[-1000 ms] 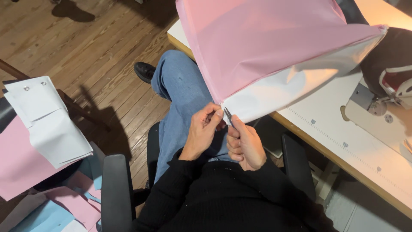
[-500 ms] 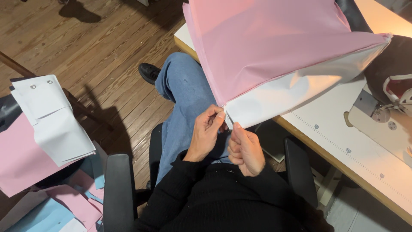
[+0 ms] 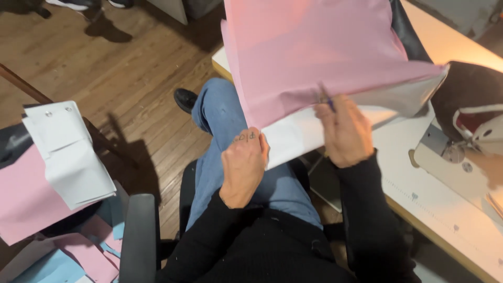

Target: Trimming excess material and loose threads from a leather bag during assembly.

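The left hand (image 3: 243,165) is closed in a fist, pinching the lower corner of the pink cloth (image 3: 309,57) that hangs from the table (image 3: 419,178) over the lap. The right hand (image 3: 343,131) grips its edge, fingers curled around small snips (image 3: 325,97).

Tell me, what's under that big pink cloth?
Under the pink cloth shows a white layer, pinched by the left hand, and the table. Anything beneath its middle is covered.

seated person in black sleeves and jeans, left hand (image 3: 243,162) gripping the lower corner of pink-and-white fabric (image 3: 314,57), right hand (image 3: 346,131) holding small snips (image 3: 325,97) at its edge, sewing machine (image 3: 466,152) on table (image 3: 435,209)
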